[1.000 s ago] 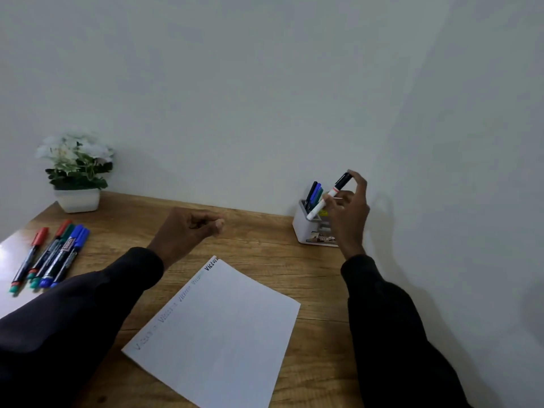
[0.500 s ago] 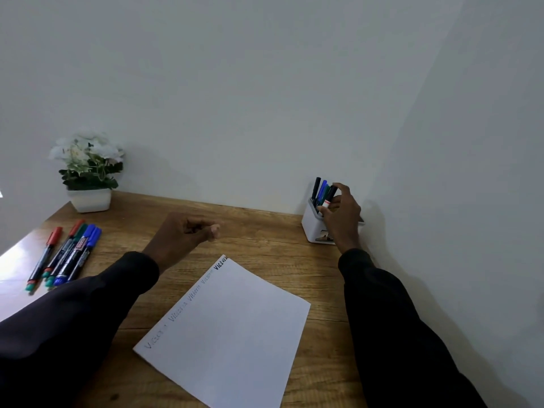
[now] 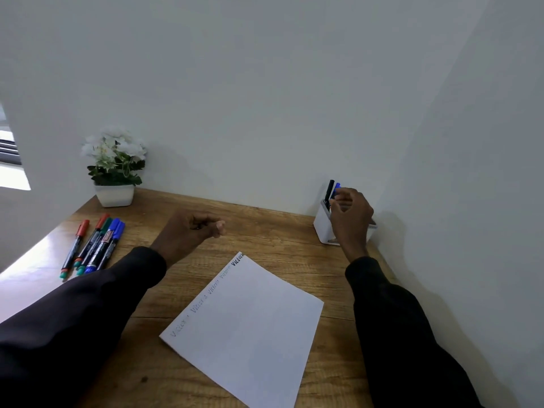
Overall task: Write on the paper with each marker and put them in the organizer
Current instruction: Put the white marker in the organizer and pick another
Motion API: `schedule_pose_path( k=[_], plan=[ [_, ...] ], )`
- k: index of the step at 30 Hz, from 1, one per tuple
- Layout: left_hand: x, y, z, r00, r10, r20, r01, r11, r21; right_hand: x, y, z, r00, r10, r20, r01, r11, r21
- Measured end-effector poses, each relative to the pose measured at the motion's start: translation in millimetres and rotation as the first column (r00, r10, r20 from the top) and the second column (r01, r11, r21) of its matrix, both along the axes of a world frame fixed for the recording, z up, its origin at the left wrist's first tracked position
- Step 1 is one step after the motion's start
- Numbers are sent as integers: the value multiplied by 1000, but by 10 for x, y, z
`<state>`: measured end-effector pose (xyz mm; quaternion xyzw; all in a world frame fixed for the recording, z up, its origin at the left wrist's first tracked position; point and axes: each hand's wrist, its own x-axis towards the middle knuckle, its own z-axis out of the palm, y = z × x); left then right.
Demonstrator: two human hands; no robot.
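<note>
Evidently the step in hand is seating a marker. The right hand (image 3: pixel 350 213) hangs over the organizer (image 3: pixel 321 228) at 1 o'clock, fingers bent down onto its top. Whether they pinch a marker I cannot tell (the knuckles hide it). A black marker (image 3: pixel 329 191) and a blue marker (image 3: pixel 337 187) stand upright in it beside the fingers. To do this well, I judge, let the barrel drop straight into a free slot, then lift away without tipping the organizer.

The left hand (image 3: pixel 188 231) hovers just short of 12 o'clock, curled into a fist with nothing seen in it. Five markers (image 3: pixel 94 245) lie side by side at 10 o'clock. The paper (image 3: pixel 250 319) lies askew at 6 o'clock, with words along one edge. The desk (image 3: pixel 279 231) is wood grain, and a plant (image 3: pixel 114 160) sits at 11 o'clock against a pale wall (image 3: pixel 265 83).
</note>
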<state>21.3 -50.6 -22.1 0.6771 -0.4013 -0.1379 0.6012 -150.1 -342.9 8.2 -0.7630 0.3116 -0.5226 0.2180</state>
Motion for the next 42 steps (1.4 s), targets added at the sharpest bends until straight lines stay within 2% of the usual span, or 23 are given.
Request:
schedule_pose_path(
  k=[2,5,8,12,16,21,31,39,42],
  plan=[
    [-14,76,23,1000,1,11,-1,1000,4,46,229,8,996,85,27,-86,996,22],
    [-17,199,46,999,10,39,-11,1000,19,137,559,-24,958,287,-25,-285,957,62],
    [-5,358,73,997,-1,76,-1,999,33,263,874,-105,856,503,-117,-486,861,150],
    [41,628,64,996,27,85,-31,999,37,449,1236,-202,725,675,-138,-623,727,287],
    [119,895,47,991,81,104,-87,995,51,611,1442,-256,668,733,-129,-674,670,312],
    [185,1147,13,985,160,57,-161,987,14,726,1611,-426,645,751,-139,-689,651,319],
    [306,1365,-74,983,162,86,-163,987,7,888,1851,-623,612,777,-146,-715,623,316],
    [610,1859,-108,946,291,141,-301,952,58,1372,2263,-587,510,810,-289,-765,581,278],
    [633,1964,-138,945,297,136,-310,947,86,1572,2483,-583,458,781,-424,-778,583,235]
  ],
)
